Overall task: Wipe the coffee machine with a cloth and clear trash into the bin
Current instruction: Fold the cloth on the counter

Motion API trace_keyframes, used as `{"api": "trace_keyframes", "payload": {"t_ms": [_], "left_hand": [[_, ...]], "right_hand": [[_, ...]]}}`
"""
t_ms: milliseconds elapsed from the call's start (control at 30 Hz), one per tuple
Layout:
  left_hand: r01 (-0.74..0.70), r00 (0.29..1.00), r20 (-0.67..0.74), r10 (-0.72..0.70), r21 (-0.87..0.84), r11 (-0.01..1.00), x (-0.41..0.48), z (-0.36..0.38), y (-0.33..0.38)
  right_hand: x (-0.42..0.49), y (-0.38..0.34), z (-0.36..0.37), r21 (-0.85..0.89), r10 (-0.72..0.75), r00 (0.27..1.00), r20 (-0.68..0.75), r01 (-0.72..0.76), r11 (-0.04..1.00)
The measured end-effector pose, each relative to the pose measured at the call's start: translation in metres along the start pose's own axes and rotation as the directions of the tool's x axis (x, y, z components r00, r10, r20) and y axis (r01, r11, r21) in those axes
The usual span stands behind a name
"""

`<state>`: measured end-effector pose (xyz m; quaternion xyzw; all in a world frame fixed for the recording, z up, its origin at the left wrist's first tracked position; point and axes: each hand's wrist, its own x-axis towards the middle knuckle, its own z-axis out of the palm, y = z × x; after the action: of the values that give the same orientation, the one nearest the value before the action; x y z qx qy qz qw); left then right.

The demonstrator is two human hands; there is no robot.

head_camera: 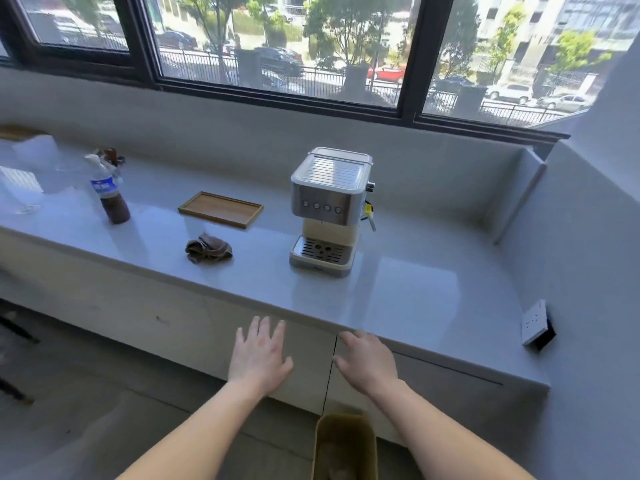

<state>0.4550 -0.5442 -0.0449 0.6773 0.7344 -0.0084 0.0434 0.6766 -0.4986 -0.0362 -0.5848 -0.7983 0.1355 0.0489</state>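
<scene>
Both hands hover palm-down in front of the counter edge, holding nothing. The left hand (260, 355) has its fingers (265, 329) spread and extended, touching nothing. The right hand (367, 360) is just as loose, fingers apart and slightly curled, fingertips (346, 338) near the lip of the pale grey, glossy countertop (415, 292); contact there can't be confirmed.

Take the coffee machine (329, 209) as the landmark: a boxy brushed-metal body with four round buttons, a ribbed top and a slotted drip tray over a cream base, upright on the countertop. Left of it, a crumpled brown cloth (209, 249) lies in a soft heap. Behind the cloth sits a flat rectangular wooden tray (220, 209). Further left stands a plastic bottle (110, 192) of dark liquid. Below the machine, on the floor between the forearms, sits a tan open-topped bin (344, 445).
</scene>
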Motion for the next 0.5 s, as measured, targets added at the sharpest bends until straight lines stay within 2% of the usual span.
{"api": "trace_keyframes", "payload": {"t_ms": [300, 500], "left_hand": [[0.063, 0.998, -0.023, -0.063, -0.017, 0.998, 0.034, -0.034, -0.117], [0.03, 0.996, -0.079, -0.028, 0.015, 0.999, 0.062, -0.06, -0.193]], "right_hand": [[0.07, -0.112, -0.005, 0.036, -0.028, 0.999, -0.031, 0.029, 0.999], [0.114, -0.186, -0.003, 0.103, -0.013, 0.999, -0.032, 0.016, 0.995]]}}
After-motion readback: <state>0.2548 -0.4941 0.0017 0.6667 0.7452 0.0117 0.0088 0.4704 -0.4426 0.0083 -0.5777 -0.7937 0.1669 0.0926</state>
